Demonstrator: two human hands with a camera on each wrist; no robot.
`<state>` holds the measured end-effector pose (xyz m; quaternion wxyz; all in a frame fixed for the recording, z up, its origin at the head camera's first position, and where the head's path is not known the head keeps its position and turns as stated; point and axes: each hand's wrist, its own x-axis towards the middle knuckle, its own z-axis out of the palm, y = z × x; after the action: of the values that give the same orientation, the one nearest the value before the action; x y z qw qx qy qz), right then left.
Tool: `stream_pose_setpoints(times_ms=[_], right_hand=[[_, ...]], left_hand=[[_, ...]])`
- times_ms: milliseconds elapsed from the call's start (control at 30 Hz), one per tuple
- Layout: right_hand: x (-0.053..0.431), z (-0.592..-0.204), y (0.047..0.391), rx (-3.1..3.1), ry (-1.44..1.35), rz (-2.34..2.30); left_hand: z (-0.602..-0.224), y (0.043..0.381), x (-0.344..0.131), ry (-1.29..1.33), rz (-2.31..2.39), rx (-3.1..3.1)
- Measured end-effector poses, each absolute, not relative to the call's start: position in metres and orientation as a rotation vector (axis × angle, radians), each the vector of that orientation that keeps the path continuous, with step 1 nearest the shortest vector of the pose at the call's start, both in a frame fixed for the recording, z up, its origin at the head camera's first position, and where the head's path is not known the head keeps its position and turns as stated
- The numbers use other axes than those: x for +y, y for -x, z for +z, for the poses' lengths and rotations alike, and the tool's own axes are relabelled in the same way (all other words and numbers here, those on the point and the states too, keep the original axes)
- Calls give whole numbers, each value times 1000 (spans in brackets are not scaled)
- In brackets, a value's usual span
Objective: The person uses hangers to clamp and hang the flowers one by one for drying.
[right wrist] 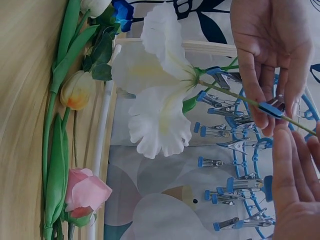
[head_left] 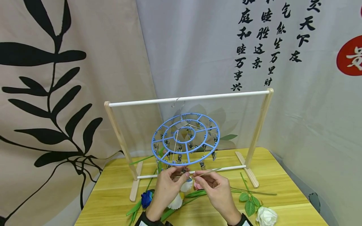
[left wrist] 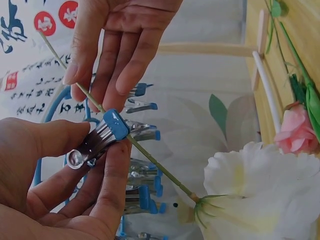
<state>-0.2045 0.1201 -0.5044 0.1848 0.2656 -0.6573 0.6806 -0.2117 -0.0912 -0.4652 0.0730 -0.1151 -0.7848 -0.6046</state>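
My left hand (head_left: 167, 190) pinches a metal clip (left wrist: 102, 135) with blue tips between thumb and fingers. The clip's blue tips sit on the thin green stem of a white artificial flower (right wrist: 160, 90), whose ruffled petals hang downward below the clip. My right hand (head_left: 217, 191) is just right of the clip and holds the free end of the stem (left wrist: 55, 54) by thumb and fingers. Above both hands a blue round clip hanger (head_left: 181, 164) with several rings hangs by its hook from a rack's white bar (head_left: 212, 96). Several other clips (right wrist: 215, 131) dangle from it.
On the wooden table (head_left: 107, 194) lie a blue rose (head_left: 146, 199), a pink rose (right wrist: 87, 190), a yellow-white tulip (right wrist: 77, 91) and a white rose (head_left: 266, 216) at the right front. The rack's wooden legs (head_left: 258, 128) stand either side. Printed curtains (head_left: 186, 56) hang behind.
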Motion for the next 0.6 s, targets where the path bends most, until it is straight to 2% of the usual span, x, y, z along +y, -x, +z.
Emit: stream_pose_setpoints(times_ms=[600], right_hand=[[134,-514,200,-2075,-724,1827]], left_hand=[[-462,214,-107,273,-1808,-2345]])
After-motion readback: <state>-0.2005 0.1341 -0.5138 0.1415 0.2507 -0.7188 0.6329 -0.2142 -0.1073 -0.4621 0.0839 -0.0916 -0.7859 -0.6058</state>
